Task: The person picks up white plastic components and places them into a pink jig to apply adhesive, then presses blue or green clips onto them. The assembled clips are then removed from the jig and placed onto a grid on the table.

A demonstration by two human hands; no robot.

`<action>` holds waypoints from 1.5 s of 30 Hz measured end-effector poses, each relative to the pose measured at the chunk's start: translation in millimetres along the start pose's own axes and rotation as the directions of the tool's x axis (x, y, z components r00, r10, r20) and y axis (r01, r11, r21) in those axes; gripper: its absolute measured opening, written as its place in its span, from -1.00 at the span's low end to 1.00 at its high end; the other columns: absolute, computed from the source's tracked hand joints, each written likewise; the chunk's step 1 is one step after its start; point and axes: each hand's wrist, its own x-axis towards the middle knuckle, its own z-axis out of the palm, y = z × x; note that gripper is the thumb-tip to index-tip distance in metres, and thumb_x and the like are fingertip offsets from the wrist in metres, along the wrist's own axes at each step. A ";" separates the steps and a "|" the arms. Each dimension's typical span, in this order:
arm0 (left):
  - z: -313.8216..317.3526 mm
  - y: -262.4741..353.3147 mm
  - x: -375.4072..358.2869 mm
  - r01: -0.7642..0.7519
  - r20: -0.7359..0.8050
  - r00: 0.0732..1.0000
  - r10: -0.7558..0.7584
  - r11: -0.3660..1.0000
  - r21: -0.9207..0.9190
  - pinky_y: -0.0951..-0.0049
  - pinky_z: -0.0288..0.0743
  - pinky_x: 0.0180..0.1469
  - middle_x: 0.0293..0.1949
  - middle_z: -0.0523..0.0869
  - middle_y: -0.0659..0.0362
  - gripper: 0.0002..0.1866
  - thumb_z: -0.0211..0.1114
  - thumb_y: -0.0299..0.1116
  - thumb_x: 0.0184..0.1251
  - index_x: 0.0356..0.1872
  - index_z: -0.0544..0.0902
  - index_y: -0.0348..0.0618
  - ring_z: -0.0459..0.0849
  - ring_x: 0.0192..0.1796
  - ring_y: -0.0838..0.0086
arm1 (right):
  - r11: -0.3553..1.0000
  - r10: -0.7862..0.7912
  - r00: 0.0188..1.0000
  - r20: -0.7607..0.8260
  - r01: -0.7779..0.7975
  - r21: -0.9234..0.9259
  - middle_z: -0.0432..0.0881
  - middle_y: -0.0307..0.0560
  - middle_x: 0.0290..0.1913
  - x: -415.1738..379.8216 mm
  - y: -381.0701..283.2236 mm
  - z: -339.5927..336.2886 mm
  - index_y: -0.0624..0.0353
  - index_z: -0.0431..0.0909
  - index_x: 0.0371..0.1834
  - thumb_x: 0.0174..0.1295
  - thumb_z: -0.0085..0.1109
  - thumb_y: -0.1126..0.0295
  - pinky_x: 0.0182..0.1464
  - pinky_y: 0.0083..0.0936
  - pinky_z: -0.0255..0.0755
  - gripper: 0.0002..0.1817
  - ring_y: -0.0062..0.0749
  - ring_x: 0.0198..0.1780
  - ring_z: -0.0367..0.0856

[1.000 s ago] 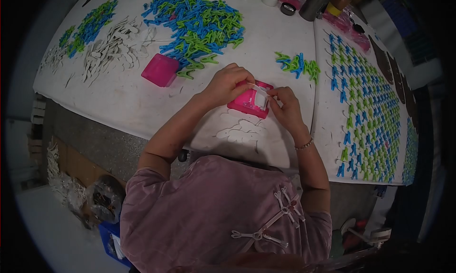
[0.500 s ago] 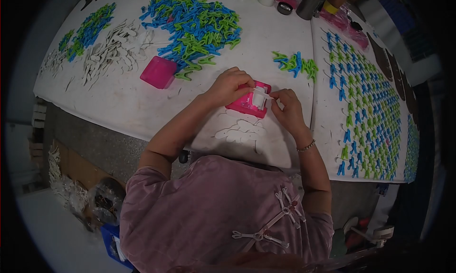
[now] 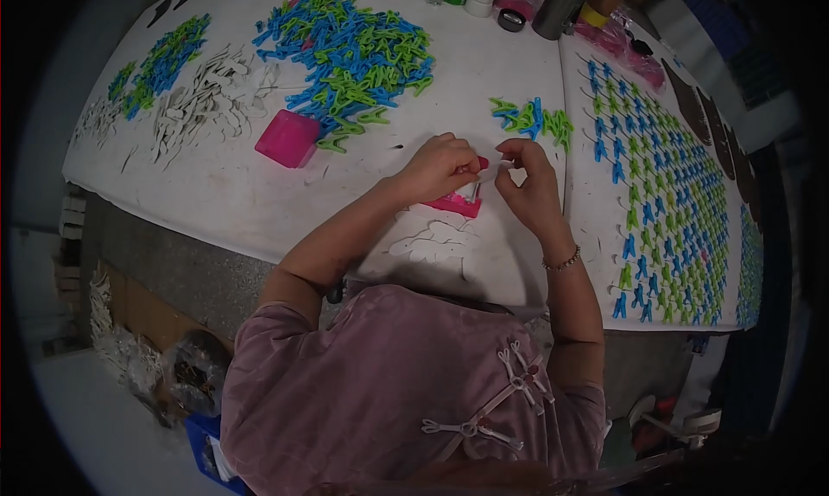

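A thin white strip (image 3: 490, 174) stretches between my two hands, over a small pink tray (image 3: 456, 205) with something white in it. At its left end, my left hand (image 3: 440, 170) is closed with fingertips pinched and covers much of the tray. My right hand (image 3: 528, 189) pinches the other end between thumb and forefinger, just right of the tray. Several flat white strips (image 3: 432, 244) lie loosely piled on the table, nearer my body than the tray.
A pink box (image 3: 288, 139) stands left, beside a heap of blue and green clips (image 3: 354, 51). Grey-white strips (image 3: 199, 107) lie farther left. A small clip cluster (image 3: 535, 119) sits beyond my right hand. Rows of clips (image 3: 661, 202) cover the right table; a dark flask (image 3: 563, 8) stands behind.
My left hand has moved slightly right and down, covering more of the tray. My right hand has risen a little, and its fingers are more upright.
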 end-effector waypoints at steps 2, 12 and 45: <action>2.3 -1.3 -0.6 0.008 0.006 1.000 -0.008 1.000 0.014 0.31 0.39 -0.14 -0.42 0.61 0.23 -0.91 0.36 -0.38 0.07 -0.44 0.62 -0.09 0.52 -0.27 0.28 | 0.998 0.026 0.999 0.021 -0.027 0.058 0.50 -0.13 -0.25 1.3 -0.6 2.2 0.20 0.48 -0.11 0.02 0.19 0.59 -0.16 -0.47 0.42 -0.68 -0.37 -0.25 0.47; -3.9 7.6 -9.6 0.140 -0.074 0.983 -0.165 0.954 -0.266 0.35 0.42 -0.10 -0.34 0.63 0.18 -0.84 0.39 -0.35 0.08 -0.39 0.59 -0.15 0.54 -0.20 0.30 | 0.833 0.250 0.967 0.056 -0.244 0.497 0.35 -0.30 -0.29 -17.9 24.9 44.5 0.15 0.36 -0.03 0.02 0.13 0.62 -0.07 -0.62 0.30 -0.60 -0.59 -0.21 0.32; -12.2 3.9 -17.7 0.187 -0.002 0.982 -0.188 0.976 -0.115 0.36 0.36 0.02 -0.28 0.63 0.21 -0.75 0.36 -0.46 0.06 -0.21 0.55 -0.11 0.50 -0.09 0.34 | 0.993 0.113 0.993 0.024 -0.112 -0.030 0.54 -0.07 -0.36 -31.2 32.3 29.0 0.16 0.53 -0.16 -0.06 0.17 0.55 -0.18 -0.28 0.36 -0.69 -0.20 -0.28 0.48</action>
